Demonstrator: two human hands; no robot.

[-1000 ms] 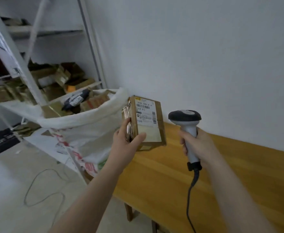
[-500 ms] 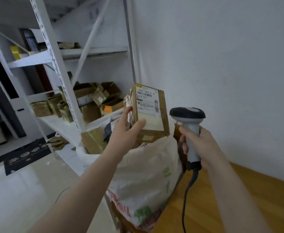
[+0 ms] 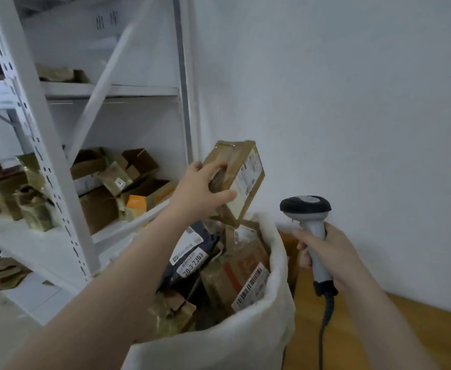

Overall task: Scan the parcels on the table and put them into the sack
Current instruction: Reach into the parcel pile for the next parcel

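Observation:
My left hand point(image 3: 201, 188) grips a small brown cardboard parcel point(image 3: 239, 177) with a white label, holding it tilted just above the open mouth of the white sack point(image 3: 275, 276). Inside the sack lie several parcels, among them a black bag with a white label point(image 3: 192, 259) and a taped brown box with a barcode point(image 3: 241, 279). My right hand point(image 3: 328, 253) holds a grey barcode scanner point(image 3: 308, 209) upright by its handle, to the right of the sack, with its cable hanging down.
A white metal shelving rack point(image 3: 45, 161) stands to the left, its shelves stacked with brown boxes point(image 3: 117, 180). The wooden table point(image 3: 395, 332) shows at lower right, against the white wall point(image 3: 352, 102). The sack sits at the table's left end.
My left hand has carried the parcel left and over the sack's opening, tilting it. The view has swung left towards the sack and rack. My right hand still holds the scanner.

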